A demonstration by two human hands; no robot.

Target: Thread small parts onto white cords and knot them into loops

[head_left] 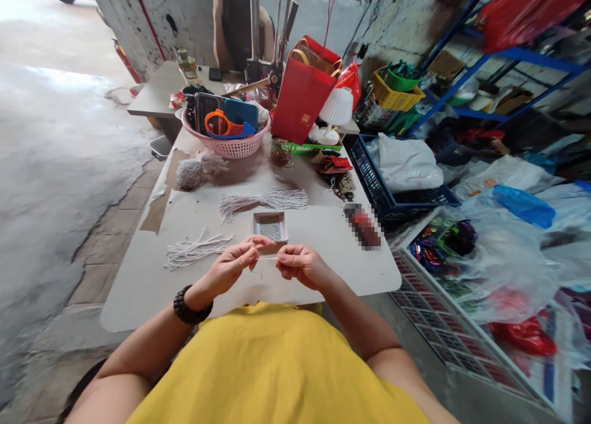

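A thin white cord (pixel 266 258) runs roughly level between my two hands, low over the near part of the table. My left hand (pixel 233 265) pinches its left end with thumb and fingers, and a loose tail hangs below. The right end is in the closed fingers of my right hand (pixel 302 265). Just beyond the hands stands a small open box (pixel 282 228) with many tiny silvery pieces in it. A loose bunch of white cords (pixel 196 250) lies left of my left hand. Behind the box a longer bundle of white cords (pixel 263 201) lies crosswise.
The white table (pixel 152 295) also carries tangled cord bundles (pixel 190 173), a pink basket (pixel 231 146) of odds and ends, a red paper bag (pixel 302 95) and a white lamp (pixel 336 109). On the right stand a blue crate (pixel 369 172) and a white crate (pixel 443 319). Another person (pixel 237 30) sits beyond.
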